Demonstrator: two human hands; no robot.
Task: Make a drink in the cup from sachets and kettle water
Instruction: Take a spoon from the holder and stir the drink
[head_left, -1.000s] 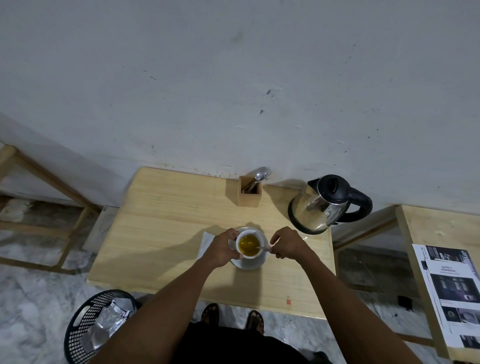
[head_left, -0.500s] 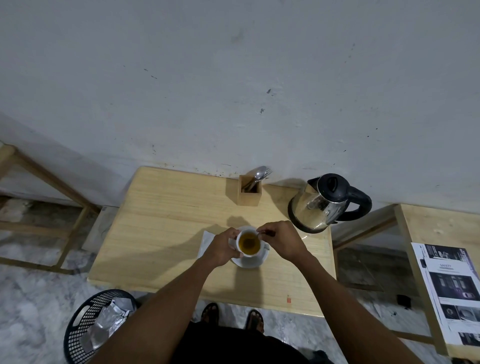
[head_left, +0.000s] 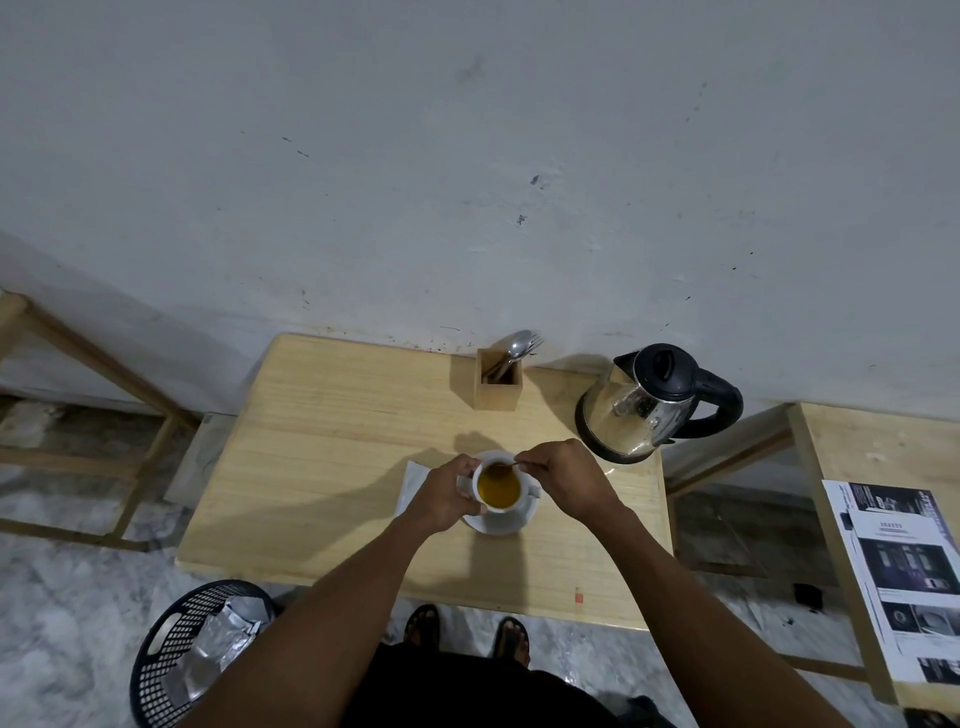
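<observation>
**Cup of amber drink, being stirred on a wooden desk**

- Cup (head_left: 498, 486): white, upright on a white saucer (head_left: 501, 519) at the near middle of the desk (head_left: 332, 441); filled with yellow-brown liquid, mouth facing up
- Left hand (head_left: 441, 496): wrapped around the cup's left side, gripping it, seemingly to steady it on the saucer against the stirring
- Right hand (head_left: 563, 480): closed in a pinch on the handle of a spoon (head_left: 506, 466)
- Spoon: long axis runs roughly left to right, bowl end dipped into the liquid at the cup's far rim, handle pointing right into the fingers
- Kettle (head_left: 649, 405): steel, black lid, set aside at the far right corner, spout turned toward the wall
- Wooden holder (head_left: 498, 387): spare cutlery, standing by the wall
- White paper (head_left: 413, 486): flat under the left hand; whether sachet or napkin cannot be told
- Black basket (head_left: 171, 644): on the floor, holding silvery wrappers
</observation>
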